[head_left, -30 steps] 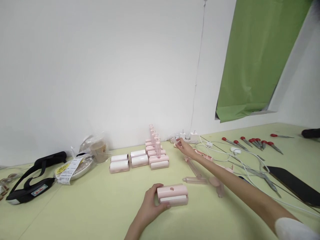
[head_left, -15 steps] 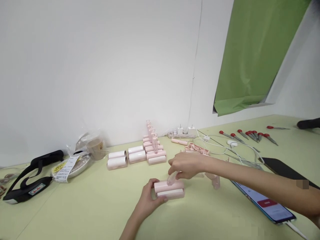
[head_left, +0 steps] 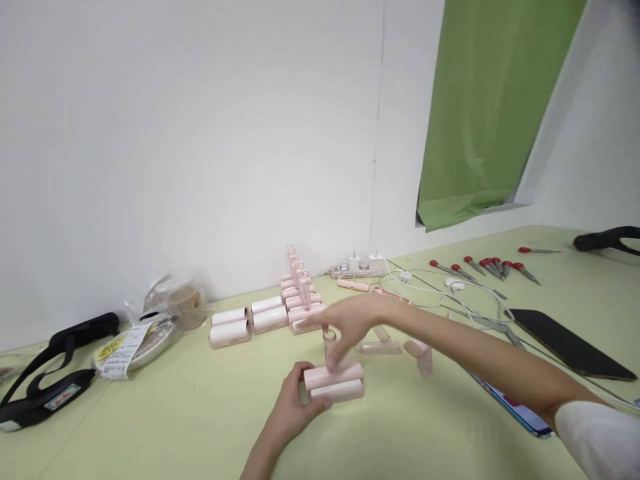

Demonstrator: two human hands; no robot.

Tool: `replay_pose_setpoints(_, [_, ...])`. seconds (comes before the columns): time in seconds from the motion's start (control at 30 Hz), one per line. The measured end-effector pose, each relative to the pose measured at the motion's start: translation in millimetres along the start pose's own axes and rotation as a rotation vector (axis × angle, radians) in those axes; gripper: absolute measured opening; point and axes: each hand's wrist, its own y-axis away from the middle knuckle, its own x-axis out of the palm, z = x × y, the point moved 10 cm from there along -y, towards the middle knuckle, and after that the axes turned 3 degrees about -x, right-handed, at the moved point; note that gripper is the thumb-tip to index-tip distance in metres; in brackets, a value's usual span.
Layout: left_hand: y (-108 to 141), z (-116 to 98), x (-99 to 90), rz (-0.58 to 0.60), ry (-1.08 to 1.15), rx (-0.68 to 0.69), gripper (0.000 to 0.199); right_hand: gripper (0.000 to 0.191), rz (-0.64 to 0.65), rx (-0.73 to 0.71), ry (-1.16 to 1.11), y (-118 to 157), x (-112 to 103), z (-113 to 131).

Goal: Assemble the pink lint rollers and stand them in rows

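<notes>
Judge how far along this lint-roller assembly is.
Done: finished rollers with upright handles stand in a row by the wall. In hand: the left hand steadies a roller body while the right hand stands a handle on it. Left: bare bodies and loose handles.

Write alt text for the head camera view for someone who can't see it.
On a pale green table, the left hand steadies a pink lint-roller head while the right hand stands a clear pink handle upright on it. Behind lie finished rollers, loose handles, red-handled screwdrivers and cables.
</notes>
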Motion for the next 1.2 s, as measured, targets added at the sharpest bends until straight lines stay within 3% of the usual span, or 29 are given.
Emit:
replay_pose_setpoints(0.1, [-1, 11, 1.1, 0.014, 0.011, -0.009, 0.060, 0.033, -0.233, 0.187, -0.145, 29, -28, -64])
replay_pose_setpoints(0.2, [-6, 6, -15.8, -0.092, 0.094, 0.029, 0.091, 0.026, -0.274, 0.351, -0.081, 53, -15, -124])
replay_pose_setpoints(0.27, [-11, -18, -32.3, -0.193, 0.151, 0.135, 0.096, 0.020, -0.257, 0.436, -0.053, 60, 8, -156])
replay_pose_setpoints(0.33, [-16, -52, -37.4, -0.201, 0.193, 0.247, 0.092, 0.021, -0.251, 0.497, -0.037, 59, 31, -177])
replay_pose_setpoints(0.43, [-27, -94, -24.1, -0.118, 0.278, 0.309, 0.087, 0.025, -0.286, 0.572, -0.040, 49, 55, -194])
replay_pose_setpoints(0.5, [-34, -108, -10.0, -0.083, 0.368, 0.294, 0.078, 0.025, -0.335, 0.616, -0.055, 41, 61, -199])
replay_pose_setpoints(0.6, [-43, -103, 12.1, -0.052, 0.504, 0.201, 0.042, 0.027, -0.433, 0.634, -0.101, 31, 61, -199])
replay_pose_setpoints(0.67, [-48, -94, 19.9, -0.063, 0.545, 0.149, 0.032, 0.027, -0.514, 0.605, -0.151, 28, 55, -196])
replay_pose_setpoints(0.8, [-53, -82, 21.5, -0.091, 0.574, 0.123, 0.036, 0.023, -0.680, 0.464, -0.314, 28, 36, -170])
replay_pose_setpoints(0.93, [-56, -79, 21.6, -0.079, 0.618, 0.120, 0.040, 0.023, -0.787, 0.254, -0.512, 32, 20, -109])
replay_pose_setpoints(1.07, [-55, -81, 23.6, -0.046, 0.647, 0.158, 0.050, 0.021, -0.906, -0.018, -0.927, 38, 18, -51])
replay_pose_setpoints(1.2, [-55, -78, 25.2, -0.025, 0.661, 0.180, 0.054, 0.021, -0.966, -0.017, -0.980, 41, 23, -39])
